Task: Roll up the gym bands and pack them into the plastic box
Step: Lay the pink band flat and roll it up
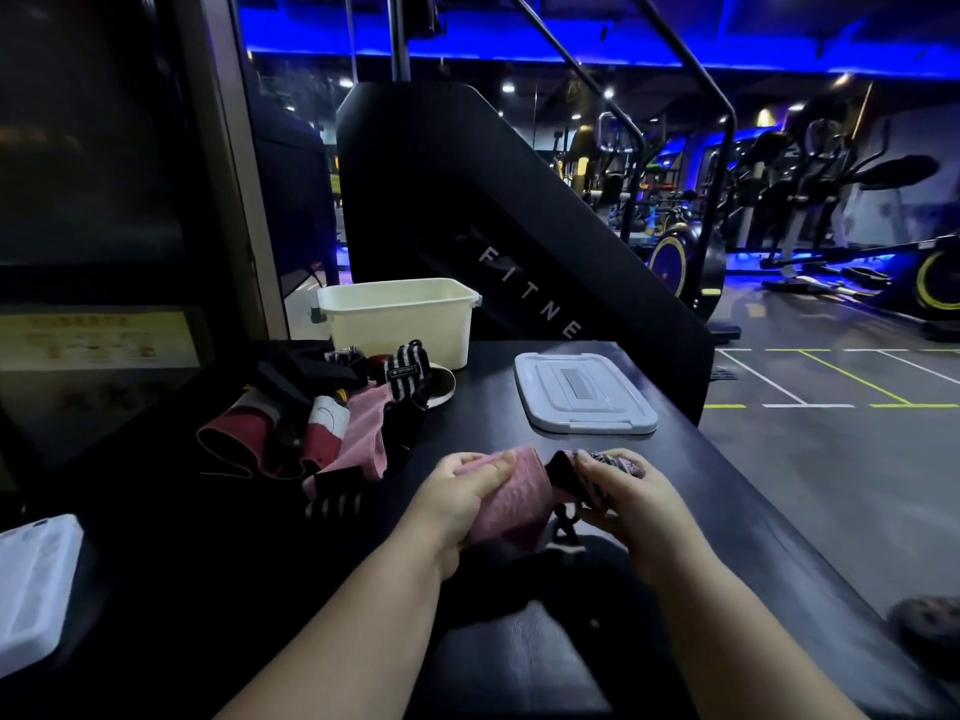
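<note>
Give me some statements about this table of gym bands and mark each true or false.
1. The left hand grips the pink fabric band. True.
2. The pale grey plastic lid sits on the cream plastic box. False: it lies flat on the black table, right of the box.
3. A heap of loose bands lies left of both hands. True.
4. The right hand is idle. False: it holds the band's dark rolled end.

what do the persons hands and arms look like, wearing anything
The left hand and right hand are bare, with no gloves, rings or watch showing. The left forearm and right forearm are bare too, with no sleeve in view.
</note>
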`<act>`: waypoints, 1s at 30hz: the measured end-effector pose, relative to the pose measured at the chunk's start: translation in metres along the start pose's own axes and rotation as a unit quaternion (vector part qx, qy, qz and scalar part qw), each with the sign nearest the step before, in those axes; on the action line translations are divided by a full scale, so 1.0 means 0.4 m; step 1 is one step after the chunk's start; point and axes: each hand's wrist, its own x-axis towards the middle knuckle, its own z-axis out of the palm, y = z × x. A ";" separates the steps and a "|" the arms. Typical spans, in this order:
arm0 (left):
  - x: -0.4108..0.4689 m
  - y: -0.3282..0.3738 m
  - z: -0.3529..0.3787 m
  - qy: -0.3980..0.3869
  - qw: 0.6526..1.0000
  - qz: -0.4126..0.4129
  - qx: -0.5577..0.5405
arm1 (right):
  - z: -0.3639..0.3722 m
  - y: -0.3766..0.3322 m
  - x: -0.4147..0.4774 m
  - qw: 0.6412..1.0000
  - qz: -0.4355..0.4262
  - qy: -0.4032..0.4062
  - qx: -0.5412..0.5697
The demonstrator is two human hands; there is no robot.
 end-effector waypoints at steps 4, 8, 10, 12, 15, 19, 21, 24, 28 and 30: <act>0.002 -0.002 -0.004 -0.037 0.999 -0.019 0.014 | -0.020 0.006 -0.013 0.995 -0.040 0.056 -0.072; 0.006 0.005 0.000 -0.146 0.986 -0.055 0.051 | -0.040 0.005 -0.021 0.992 -0.046 0.076 -0.089; 0.009 0.005 0.000 -0.178 0.978 -0.071 0.085 | -0.050 0.002 -0.022 0.991 -0.049 0.082 -0.090; 0.014 0.006 0.001 -0.201 0.971 -0.083 0.101 | -0.062 0.000 -0.023 0.990 -0.052 0.089 -0.093; 0.016 0.012 0.008 -0.209 0.966 -0.088 0.124 | -0.077 0.005 -0.024 0.990 -0.050 0.100 -0.088; 0.022 0.016 0.024 -0.216 0.960 -0.077 0.159 | -0.091 0.013 -0.030 0.989 -0.040 0.112 -0.090; 0.024 0.012 0.032 -0.192 0.964 -0.075 0.169 | -0.098 0.013 -0.034 0.989 -0.033 0.119 -0.079; 0.026 0.001 0.045 -0.132 0.969 -0.070 0.197 | -0.110 0.013 -0.039 0.989 -0.031 0.130 -0.062; 0.026 -0.001 0.052 -0.075 0.953 0.006 0.295 | -0.121 0.018 -0.045 0.988 -0.026 0.137 -0.065; 0.030 -0.003 0.059 -0.075 0.946 0.043 0.313 | -0.126 0.018 -0.048 0.989 -0.018 0.131 -0.063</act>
